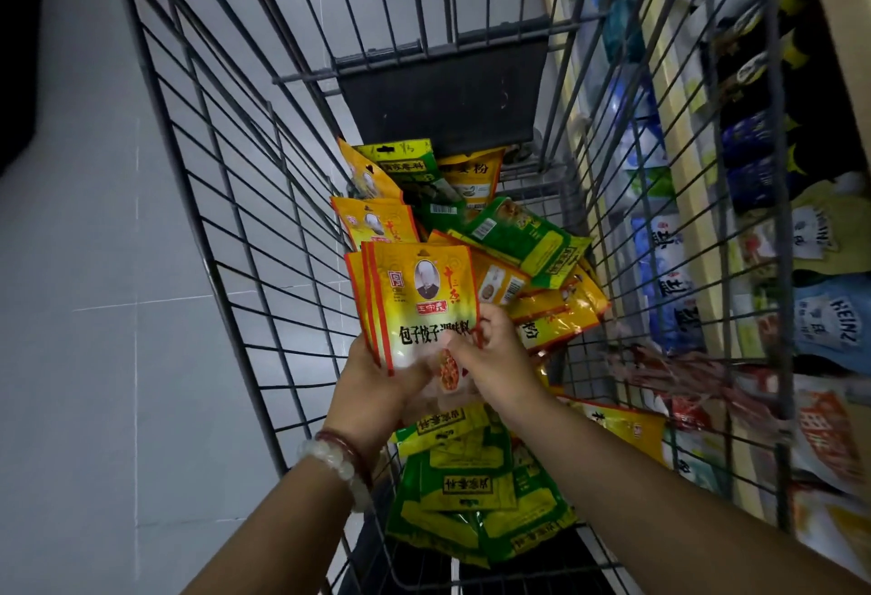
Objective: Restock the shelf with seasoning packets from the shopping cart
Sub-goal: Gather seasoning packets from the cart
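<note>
L hand point(377, 382) has its grip curled under the bottom edge of a small stack of yellow seasoning packets point(419, 297), thumb side on the front, holding them upright w/ the printed faces toward the camera; looks like three or so packets fanned at the left edge, exact count hard to tell. R hand point(495, 359) pinches the front packet at its lower right corner, fingers bent round the edge. L wrist wears two bead bracelets point(337, 458), one pale, one dark red. The stack is held above the inside of the shopping cart point(226, 198), approx over its middle. Below and beyond the hands lie loose packets: a green and yellow pile point(471, 495) near the person's end, more yellow and green ones point(518, 236) toward the far end, by a dark panel point(443, 99). Beside the cart on the right runs the shelf point(678, 161), stocked w/ blue-and-white bags and pouches. Left of the cart is pale tiled floor point(94, 311).
</note>
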